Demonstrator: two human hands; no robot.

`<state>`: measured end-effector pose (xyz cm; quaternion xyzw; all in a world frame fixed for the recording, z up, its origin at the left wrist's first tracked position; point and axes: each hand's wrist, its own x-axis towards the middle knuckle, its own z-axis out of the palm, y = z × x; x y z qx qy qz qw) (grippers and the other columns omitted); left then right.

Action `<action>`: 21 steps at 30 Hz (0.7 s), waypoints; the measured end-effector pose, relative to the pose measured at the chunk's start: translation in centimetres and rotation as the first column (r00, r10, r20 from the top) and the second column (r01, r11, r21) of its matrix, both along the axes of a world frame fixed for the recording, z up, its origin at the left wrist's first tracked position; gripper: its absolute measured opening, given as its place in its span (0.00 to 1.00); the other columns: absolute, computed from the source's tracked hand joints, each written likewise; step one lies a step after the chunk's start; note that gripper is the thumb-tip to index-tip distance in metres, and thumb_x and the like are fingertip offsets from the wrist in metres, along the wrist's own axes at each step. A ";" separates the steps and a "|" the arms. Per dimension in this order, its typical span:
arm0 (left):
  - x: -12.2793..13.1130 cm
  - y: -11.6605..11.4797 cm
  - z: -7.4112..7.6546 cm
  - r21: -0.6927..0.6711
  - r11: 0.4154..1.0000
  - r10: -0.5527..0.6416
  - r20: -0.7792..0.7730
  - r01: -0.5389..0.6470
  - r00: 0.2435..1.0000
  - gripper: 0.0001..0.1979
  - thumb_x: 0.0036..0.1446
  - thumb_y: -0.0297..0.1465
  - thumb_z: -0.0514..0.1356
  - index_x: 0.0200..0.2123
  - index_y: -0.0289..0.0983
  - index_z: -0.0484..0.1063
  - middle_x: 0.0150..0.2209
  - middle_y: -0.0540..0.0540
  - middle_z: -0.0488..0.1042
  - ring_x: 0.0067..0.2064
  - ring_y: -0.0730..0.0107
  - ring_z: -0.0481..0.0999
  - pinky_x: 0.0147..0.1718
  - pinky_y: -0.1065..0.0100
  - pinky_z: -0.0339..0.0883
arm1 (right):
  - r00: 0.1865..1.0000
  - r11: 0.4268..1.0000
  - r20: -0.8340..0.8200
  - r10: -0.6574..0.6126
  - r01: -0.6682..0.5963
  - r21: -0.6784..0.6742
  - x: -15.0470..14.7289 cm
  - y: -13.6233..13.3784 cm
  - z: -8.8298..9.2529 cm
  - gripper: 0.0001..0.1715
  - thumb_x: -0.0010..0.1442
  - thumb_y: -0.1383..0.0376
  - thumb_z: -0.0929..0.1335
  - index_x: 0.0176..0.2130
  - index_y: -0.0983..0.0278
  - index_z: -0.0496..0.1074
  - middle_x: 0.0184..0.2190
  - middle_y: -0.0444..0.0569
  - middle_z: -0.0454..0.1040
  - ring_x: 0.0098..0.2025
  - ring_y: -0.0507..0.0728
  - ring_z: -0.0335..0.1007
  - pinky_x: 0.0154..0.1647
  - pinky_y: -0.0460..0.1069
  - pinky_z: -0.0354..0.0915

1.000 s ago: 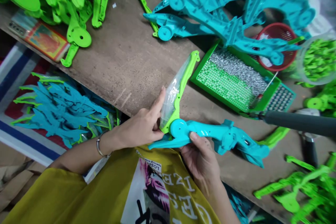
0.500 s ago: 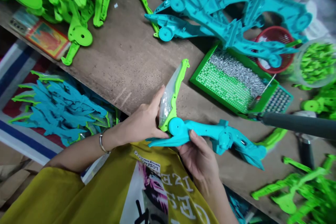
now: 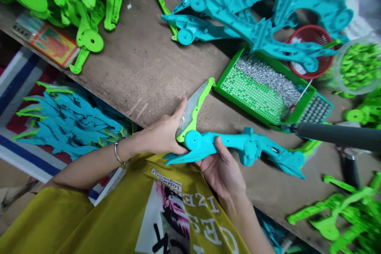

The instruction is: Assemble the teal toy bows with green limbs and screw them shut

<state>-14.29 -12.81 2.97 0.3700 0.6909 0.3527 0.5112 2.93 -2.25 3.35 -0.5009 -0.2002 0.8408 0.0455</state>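
Note:
My left hand (image 3: 162, 135) grips a lime green plastic arm (image 3: 195, 112) near its lower end, with a clear plastic film (image 3: 189, 117) lying along it. The arm meets a teal plastic moulded piece (image 3: 238, 145) at a round hub (image 3: 193, 139). My right hand (image 3: 220, 170) holds the teal piece from below, with its fingers curled up over the piece's body, just right of the hub. Part of the film is hidden behind my left fingers.
The worn wooden bench (image 3: 143, 63) holds lime parts (image 3: 65, 4), teal parts (image 3: 253, 12), a green tray (image 3: 253, 99) of small metal pieces and a red basket (image 3: 311, 49). A grey foam-covered handle (image 3: 336, 131) reaches in from the right, close to the teal piece.
The lime arm has swung clockwise about the hub, its tip tilting right and lower. The teal piece has risen slightly in the view. Both hands keep their hold.

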 end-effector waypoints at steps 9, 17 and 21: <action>-0.3 -0.1 -0.7 0.091 0.996 -0.001 0.079 -0.006 0.997 0.65 0.44 0.32 0.69 0.70 0.32 0.21 0.29 0.51 0.76 0.25 0.71 0.72 0.24 0.72 0.60 | 1.000 0.999 0.022 0.005 -0.006 0.045 -0.1 0.3 -0.1 0.20 0.49 0.52 0.77 0.36 0.64 0.78 0.36 0.49 0.83 0.44 0.62 0.80 0.51 0.60 0.75; -0.3 -0.4 -1.9 0.143 0.989 0.004 0.191 -0.032 0.982 0.64 0.47 0.32 0.69 0.70 0.36 0.20 0.33 0.50 0.78 0.27 0.72 0.73 0.26 0.73 0.64 | 0.991 0.986 0.041 0.131 -0.134 0.103 0.3 0.7 -0.2 0.25 0.50 0.47 0.75 0.37 0.64 0.79 0.31 0.50 0.82 0.33 0.60 0.80 0.38 0.55 0.78; -0.4 -0.5 -2.7 0.155 0.986 0.021 0.243 -0.060 0.970 0.65 0.47 0.30 0.69 0.70 0.37 0.19 0.32 0.50 0.78 0.25 0.74 0.72 0.25 0.72 0.65 | 0.859 0.686 0.326 0.393 -0.511 0.518 2.3 1.5 1.4 0.20 0.49 0.51 0.77 0.26 0.65 0.78 0.18 0.48 0.75 0.20 0.54 0.70 0.22 0.47 0.69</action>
